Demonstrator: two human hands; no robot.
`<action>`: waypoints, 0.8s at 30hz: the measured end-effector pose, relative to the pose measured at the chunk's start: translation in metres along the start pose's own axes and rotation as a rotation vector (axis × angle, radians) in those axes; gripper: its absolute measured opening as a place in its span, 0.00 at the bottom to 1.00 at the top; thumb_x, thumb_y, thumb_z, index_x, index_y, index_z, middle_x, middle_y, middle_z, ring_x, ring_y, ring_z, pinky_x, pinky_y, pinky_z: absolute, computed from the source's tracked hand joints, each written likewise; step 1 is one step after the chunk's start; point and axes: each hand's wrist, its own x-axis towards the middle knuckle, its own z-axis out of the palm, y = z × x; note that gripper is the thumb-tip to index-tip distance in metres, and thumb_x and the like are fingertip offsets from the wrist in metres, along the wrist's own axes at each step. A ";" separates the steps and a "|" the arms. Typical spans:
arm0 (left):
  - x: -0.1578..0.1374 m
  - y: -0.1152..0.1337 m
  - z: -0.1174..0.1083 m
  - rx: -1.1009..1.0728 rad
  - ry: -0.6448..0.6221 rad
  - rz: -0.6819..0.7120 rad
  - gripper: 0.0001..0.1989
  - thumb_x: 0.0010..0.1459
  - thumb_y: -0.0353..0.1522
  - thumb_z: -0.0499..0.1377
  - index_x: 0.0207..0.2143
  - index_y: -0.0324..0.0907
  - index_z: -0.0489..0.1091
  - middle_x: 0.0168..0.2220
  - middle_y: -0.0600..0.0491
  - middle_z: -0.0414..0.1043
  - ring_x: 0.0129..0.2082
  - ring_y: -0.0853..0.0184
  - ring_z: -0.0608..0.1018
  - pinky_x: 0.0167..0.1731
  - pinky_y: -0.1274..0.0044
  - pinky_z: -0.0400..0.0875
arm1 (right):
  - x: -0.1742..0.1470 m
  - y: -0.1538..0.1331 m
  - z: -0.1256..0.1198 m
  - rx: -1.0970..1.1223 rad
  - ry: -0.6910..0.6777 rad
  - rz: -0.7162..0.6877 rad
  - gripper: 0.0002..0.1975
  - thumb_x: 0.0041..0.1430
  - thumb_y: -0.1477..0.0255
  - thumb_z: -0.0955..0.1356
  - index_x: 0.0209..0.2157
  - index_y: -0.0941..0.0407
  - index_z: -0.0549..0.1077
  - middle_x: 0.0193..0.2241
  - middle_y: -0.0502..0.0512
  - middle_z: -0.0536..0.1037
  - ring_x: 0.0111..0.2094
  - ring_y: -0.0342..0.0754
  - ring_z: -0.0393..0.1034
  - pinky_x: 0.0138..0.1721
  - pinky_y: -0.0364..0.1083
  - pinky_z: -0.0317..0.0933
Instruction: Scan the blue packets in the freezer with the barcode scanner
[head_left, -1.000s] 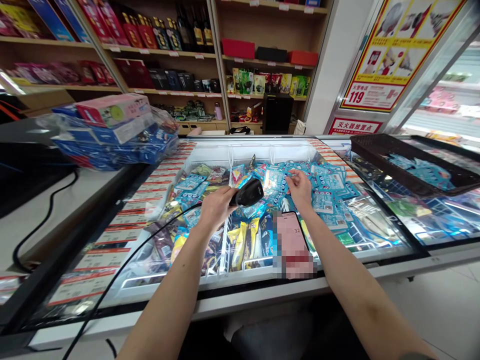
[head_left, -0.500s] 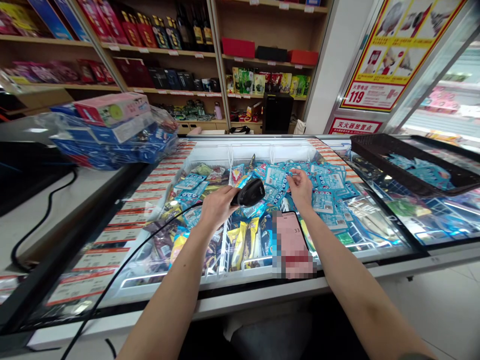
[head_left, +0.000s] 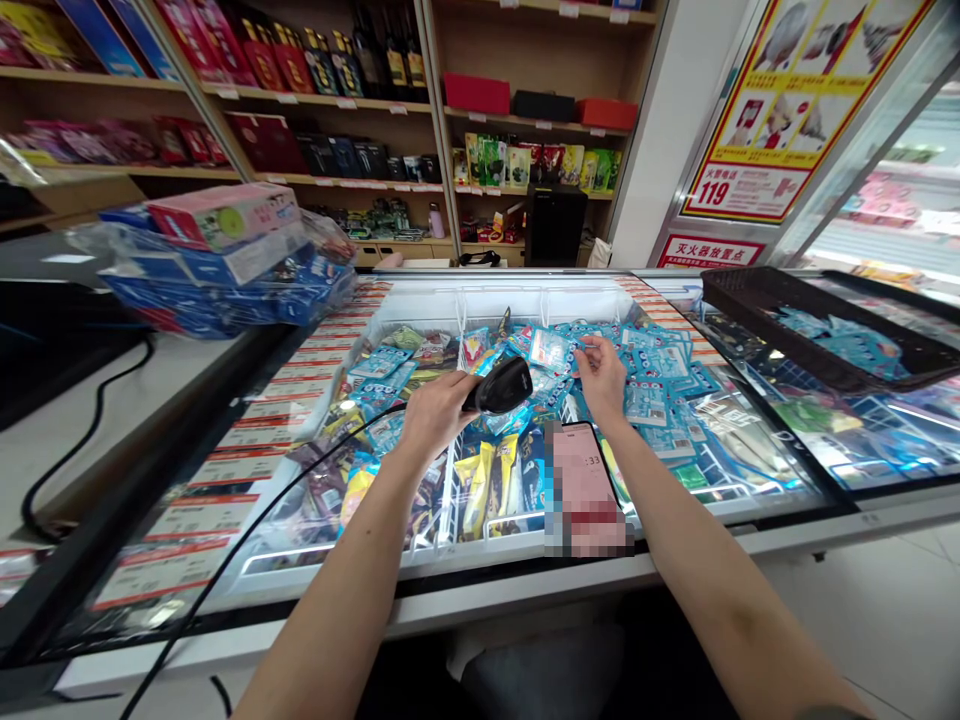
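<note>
Poster (head_left: 802,110) reads "119"; phone (head_left: 589,478) shows ":33"; left fingers (head_left: 456,388) grip scanner (head_left: 504,386).

Scanner (head_left: 504,386): handle concealed within the left hand (head_left: 441,410). Phone (head_left: 582,462): left and lower portions pixelated, illegible there. Packets (head_left: 646,404) beside the right hand (head_left: 602,382): fine print too small to read. Cable (head_left: 330,451): cut off at bottom edge. Poster (head_left: 810,110): top cropped.

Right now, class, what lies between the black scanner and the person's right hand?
Light-blue packets lie between the black scanner and the right hand, as the head view shows.
</note>
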 end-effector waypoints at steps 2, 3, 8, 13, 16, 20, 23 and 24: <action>0.000 0.000 0.000 0.001 -0.005 -0.008 0.19 0.53 0.35 0.59 0.48 0.46 0.67 0.41 0.49 0.73 0.41 0.58 0.76 0.34 0.72 0.66 | 0.000 -0.001 0.000 0.006 -0.002 -0.004 0.18 0.60 0.60 0.61 0.47 0.55 0.65 0.33 0.56 0.74 0.34 0.48 0.71 0.28 0.48 0.71; 0.000 0.000 0.000 0.001 -0.004 -0.008 0.19 0.53 0.35 0.59 0.48 0.46 0.67 0.41 0.49 0.74 0.41 0.58 0.76 0.34 0.72 0.66 | 0.000 -0.001 0.000 0.012 -0.003 -0.008 0.17 0.60 0.60 0.61 0.47 0.55 0.65 0.33 0.55 0.74 0.34 0.48 0.71 0.28 0.48 0.71; -0.001 0.001 0.000 -0.010 0.028 -0.001 0.19 0.52 0.34 0.59 0.48 0.46 0.67 0.42 0.49 0.74 0.42 0.59 0.75 0.33 0.73 0.66 | 0.000 -0.001 -0.002 0.004 0.002 -0.011 0.18 0.60 0.59 0.61 0.47 0.55 0.65 0.33 0.55 0.74 0.33 0.48 0.71 0.29 0.48 0.70; -0.002 -0.001 0.000 -0.014 0.046 -0.012 0.17 0.53 0.33 0.58 0.47 0.46 0.68 0.41 0.50 0.74 0.42 0.59 0.75 0.33 0.74 0.64 | 0.004 0.002 -0.008 0.017 0.077 0.038 0.20 0.58 0.59 0.62 0.48 0.55 0.64 0.30 0.54 0.73 0.27 0.47 0.70 0.24 0.47 0.68; -0.003 -0.004 0.001 -0.013 0.052 -0.029 0.17 0.54 0.33 0.57 0.47 0.46 0.68 0.41 0.50 0.74 0.41 0.59 0.75 0.32 0.74 0.64 | 0.007 0.006 -0.011 0.024 0.123 0.068 0.20 0.59 0.60 0.61 0.49 0.55 0.64 0.30 0.53 0.73 0.24 0.45 0.68 0.23 0.47 0.67; -0.005 -0.008 0.002 0.006 0.060 -0.061 0.16 0.55 0.35 0.56 0.47 0.46 0.68 0.42 0.50 0.74 0.42 0.60 0.75 0.32 0.74 0.64 | 0.010 0.012 -0.013 0.038 0.139 0.092 0.20 0.57 0.61 0.62 0.50 0.55 0.63 0.34 0.55 0.72 0.24 0.45 0.68 0.23 0.47 0.68; -0.005 -0.010 0.002 0.009 0.065 -0.059 0.17 0.55 0.36 0.56 0.47 0.46 0.68 0.42 0.49 0.74 0.42 0.59 0.75 0.31 0.74 0.64 | 0.012 0.015 -0.012 0.038 0.144 0.103 0.21 0.56 0.63 0.62 0.49 0.56 0.63 0.39 0.60 0.72 0.26 0.45 0.70 0.23 0.46 0.68; -0.005 -0.011 0.002 0.006 0.064 -0.058 0.17 0.54 0.36 0.56 0.47 0.46 0.68 0.42 0.49 0.74 0.43 0.59 0.75 0.31 0.74 0.64 | 0.012 0.016 -0.012 0.035 0.141 0.103 0.21 0.56 0.63 0.62 0.50 0.56 0.63 0.41 0.61 0.71 0.27 0.45 0.71 0.23 0.45 0.68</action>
